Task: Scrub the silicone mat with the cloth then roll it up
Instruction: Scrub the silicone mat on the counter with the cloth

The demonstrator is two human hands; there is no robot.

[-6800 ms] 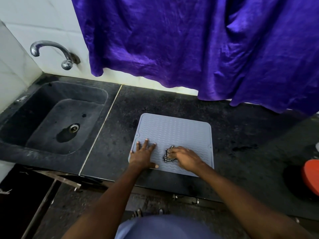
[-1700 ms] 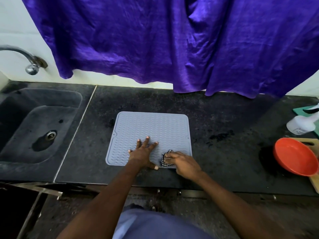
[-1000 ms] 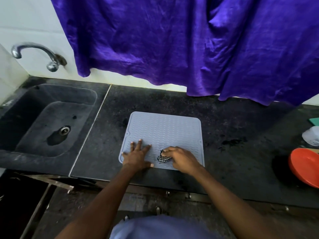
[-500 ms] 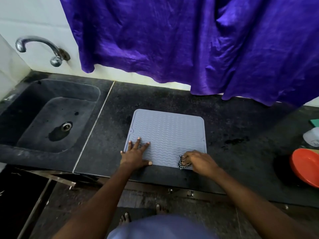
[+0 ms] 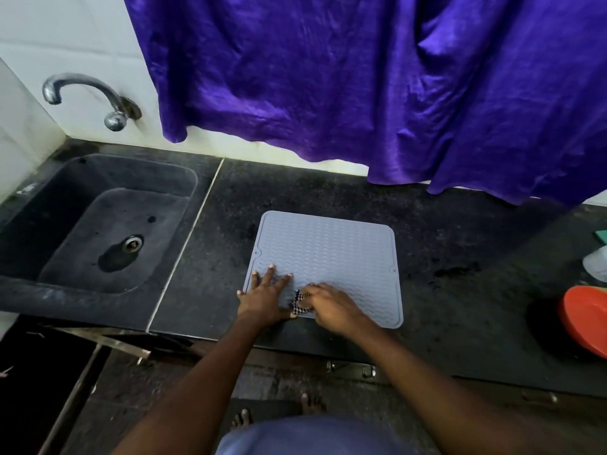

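We're pressing our left hand (image 5: 264, 298) flat on the near left corner of the silicone mat (image 5: 328, 251), fingers spread out. Our right hand (image 5: 331, 307) is curling around the little checkered cloth (image 5: 299, 307) and pushing it onto the mat's near edge, right beside the left thumb. The grey mat is lying flat and unrolled on the dark countertop (image 5: 443, 307). The sink (image 5: 98, 224) and tap (image 5: 85, 93) are sitting off to the left, a purple curtain (image 5: 361, 93) is hanging behind, and a red bowl (image 5: 588, 320) is peeking in at far right.
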